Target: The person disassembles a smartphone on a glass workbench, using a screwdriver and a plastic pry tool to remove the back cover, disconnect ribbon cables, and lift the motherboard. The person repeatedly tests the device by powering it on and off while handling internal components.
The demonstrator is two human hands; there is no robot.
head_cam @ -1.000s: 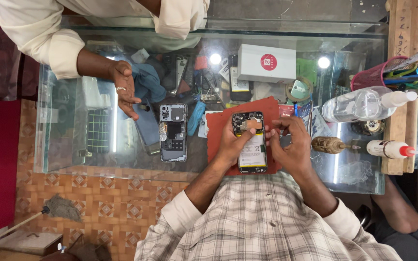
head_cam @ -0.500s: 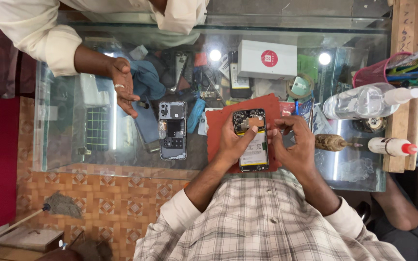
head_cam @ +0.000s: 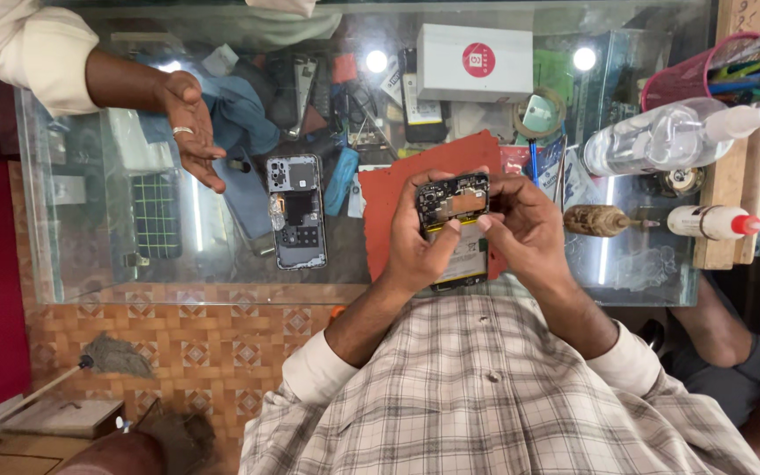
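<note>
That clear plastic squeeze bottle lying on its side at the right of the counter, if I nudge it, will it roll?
Probably. The clear bottle lies on its side with a round body, so a sideways push would likely roll it. It rests partly on the wooden rack, which may stop it. It looks like thin plastic, so probably light and squashy.

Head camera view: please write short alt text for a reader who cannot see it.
Both hands, left hand and right hand, hold an opened black smartphone over a red rubber mat on a cluttered glass counter. Another person's ringed hand hovers near a grey phone back cover.
</note>
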